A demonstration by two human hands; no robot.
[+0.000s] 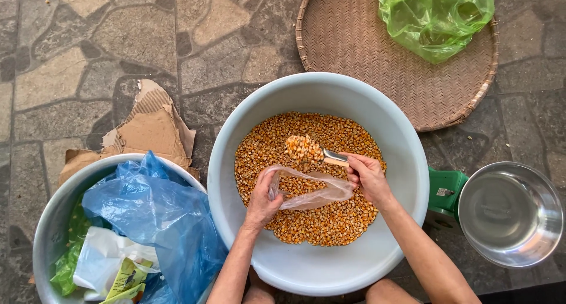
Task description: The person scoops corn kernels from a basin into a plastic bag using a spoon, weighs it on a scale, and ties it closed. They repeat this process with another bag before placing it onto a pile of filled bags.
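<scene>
Your left hand (261, 201) pinches the near edge of a thin, clear, crumpled plastic bag (312, 189), held open over the pale blue round plastic basin (407, 162) of dried yellow corn kernels (330, 221). The bag's long axis runs left to right. Your right hand (368, 175) grasps a small metal scoop (312, 151) heaped with kernels, pointing left, just beyond the bag.

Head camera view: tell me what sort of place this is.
Probably an outdoor yard or patio at a home, with work done at ground level. The stone-paved floor, a woven bamboo tray lying on it, and a big basin of dried corn kernels point that way.
</scene>
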